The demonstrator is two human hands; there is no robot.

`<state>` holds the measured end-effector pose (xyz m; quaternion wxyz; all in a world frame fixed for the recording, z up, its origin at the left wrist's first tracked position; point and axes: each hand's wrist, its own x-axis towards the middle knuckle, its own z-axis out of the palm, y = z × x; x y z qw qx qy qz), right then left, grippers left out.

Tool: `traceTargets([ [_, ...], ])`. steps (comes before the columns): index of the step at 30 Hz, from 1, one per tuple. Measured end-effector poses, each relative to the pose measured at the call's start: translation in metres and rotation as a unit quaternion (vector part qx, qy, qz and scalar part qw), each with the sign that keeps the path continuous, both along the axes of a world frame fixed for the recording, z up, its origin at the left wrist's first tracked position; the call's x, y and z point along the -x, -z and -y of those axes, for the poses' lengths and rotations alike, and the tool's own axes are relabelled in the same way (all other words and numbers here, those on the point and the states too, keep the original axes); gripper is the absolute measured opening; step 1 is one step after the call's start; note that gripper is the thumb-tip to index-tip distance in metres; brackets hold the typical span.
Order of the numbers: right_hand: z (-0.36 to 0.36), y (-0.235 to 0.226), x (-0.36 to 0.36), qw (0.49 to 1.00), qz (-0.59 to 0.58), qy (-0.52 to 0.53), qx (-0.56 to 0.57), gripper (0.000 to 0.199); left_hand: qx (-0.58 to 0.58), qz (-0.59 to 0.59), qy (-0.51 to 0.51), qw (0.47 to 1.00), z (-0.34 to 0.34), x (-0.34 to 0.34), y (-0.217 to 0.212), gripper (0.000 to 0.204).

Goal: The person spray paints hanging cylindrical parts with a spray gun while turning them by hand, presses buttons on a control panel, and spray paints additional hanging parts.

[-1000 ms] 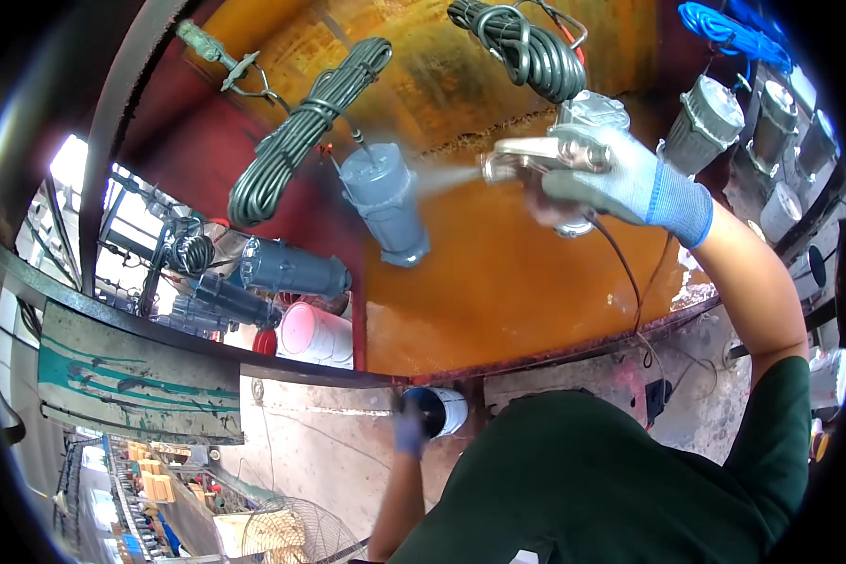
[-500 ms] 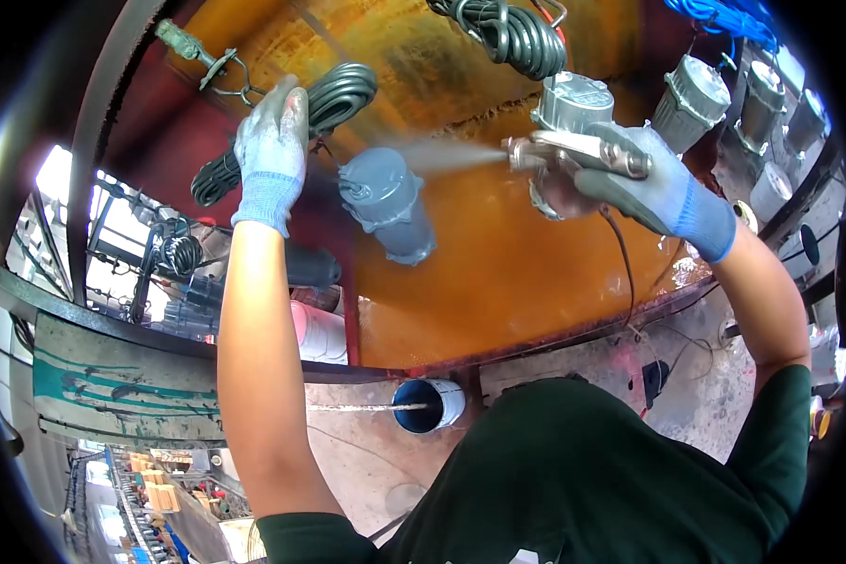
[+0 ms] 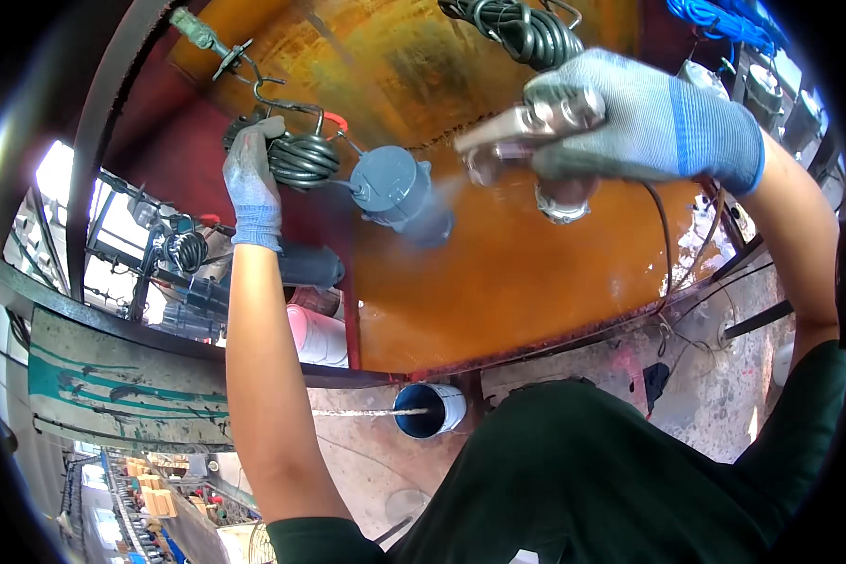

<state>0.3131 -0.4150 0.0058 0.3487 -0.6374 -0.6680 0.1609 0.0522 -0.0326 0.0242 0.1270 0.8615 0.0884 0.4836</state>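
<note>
My left hand [image 3: 254, 179], in a light grey-blue glove, is closed on a coil of dark cable [image 3: 303, 162]. The coil hangs by a metal hook. Beside it on the right is a grey, cylindrical pump-like housing [image 3: 390, 188], tilted, with a round top and lugs around its rim. My gloved right hand [image 3: 620, 117] grips a metal spray gun [image 3: 498, 141], slightly blurred. A cup [image 3: 566, 202] sits under the gun, and a thin hose runs down from that side. Pale mist crosses from the nozzle to the housing, hazing its lower right side. A gap separates gun and housing.
An orange-brown stained booth [image 3: 498, 301] surrounds the work. More coiled cable [image 3: 526, 38] hangs at the top. Grey housings [image 3: 764, 89] stand at the right. Below are a blue-lined bucket [image 3: 430, 410] and a pink-white bucket [image 3: 318, 336]. A metal frame bar [image 3: 132, 324] curves along the left.
My left hand has moved slightly down and left, and the cable coil has turned. The housing has swung and tilted differently. My right hand has moved up with the spray gun, which points lower.
</note>
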Motion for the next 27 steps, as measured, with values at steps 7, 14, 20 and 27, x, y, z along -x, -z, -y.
traceTargets([
  [7, -0.014, -0.036, 0.028, 0.999, -0.009, -0.022, 0.045, 0.032, 0.093, 0.027, 0.063, 0.993, -0.034, 0.005, -0.002, 0.037],
  [14, -0.032, -0.009, 0.007, 0.995, -0.01, 0.013, -0.094, 0.027, -0.057, -0.012, -0.007, 0.998, -0.034, 0.001, -0.008, 0.026],
  [20, 0.003, 0.033, 0.02, 0.995, 0.022, 0.001, 0.1, 0.03, 0.097, 0.032, 0.002, 0.995, -0.026, -0.004, -0.007, 0.03],
  [27, 0.024, 0.135, 0.021, 0.92, -0.353, 0.14, -0.094, 0.031, 0.051, 0.001, -0.003, 0.999, -0.033, -0.012, -0.009, 0.031],
])
